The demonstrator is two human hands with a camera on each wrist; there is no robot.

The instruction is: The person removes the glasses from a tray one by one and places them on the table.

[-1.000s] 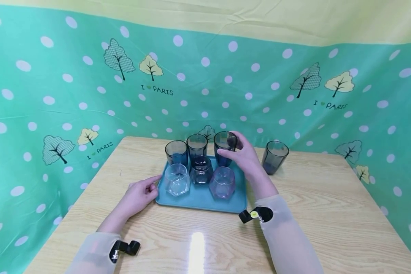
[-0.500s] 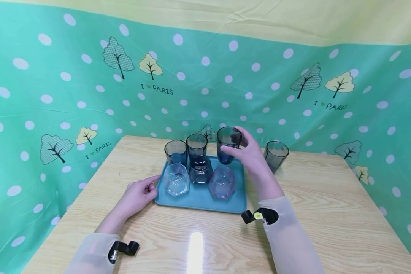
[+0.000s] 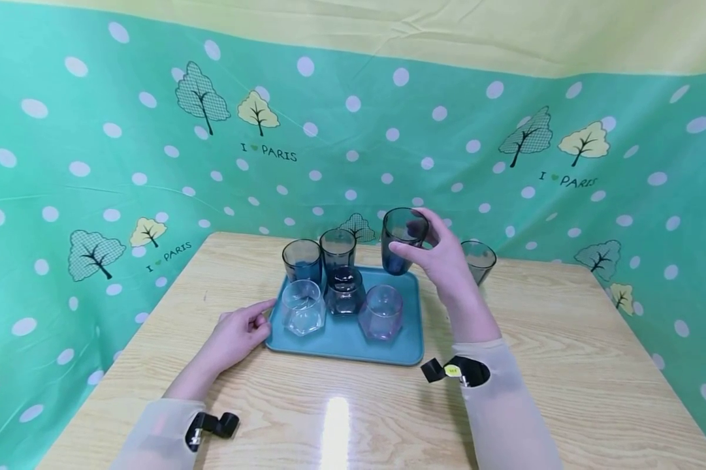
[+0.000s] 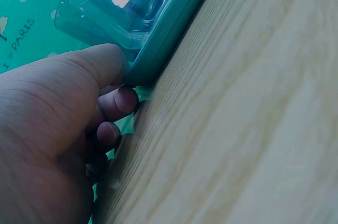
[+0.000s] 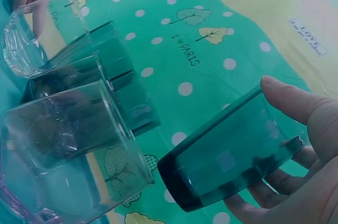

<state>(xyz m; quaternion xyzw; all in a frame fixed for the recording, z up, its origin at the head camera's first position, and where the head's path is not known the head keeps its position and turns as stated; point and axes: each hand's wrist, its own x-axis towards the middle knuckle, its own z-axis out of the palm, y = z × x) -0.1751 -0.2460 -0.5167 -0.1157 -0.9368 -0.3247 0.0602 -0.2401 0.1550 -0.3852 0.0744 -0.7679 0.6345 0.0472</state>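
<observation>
In the head view my right hand point(image 3: 449, 264) holds a tall smoky-grey drinking glass point(image 3: 392, 245) above the back right corner of the blue tray point(image 3: 329, 347). Thumb and fingers are spread round its sides, which shows in the right wrist view, where the glass point(image 5: 222, 152) tilts. My left hand point(image 3: 235, 339) pinches the tray's left front corner, thumb against the rim point(image 4: 158, 49). Two dark tall glasses, one point(image 3: 302, 258) beside the other point(image 3: 337, 248), stand at the back of the tray. In front are a clear faceted glass point(image 3: 304, 310), a dark one point(image 3: 345, 294) and a pinkish one point(image 3: 381, 316).
Another smoky-grey glass point(image 3: 481, 258) stands on the wooden table point(image 3: 564, 352) to the right, partly behind my right hand. A green dotted cloth point(image 3: 353, 130) hangs behind the table and along its sides.
The right hand has lifted the tall glass off the back right of the tray and moved it up and to the right. The left hand stays at the tray's corner.
</observation>
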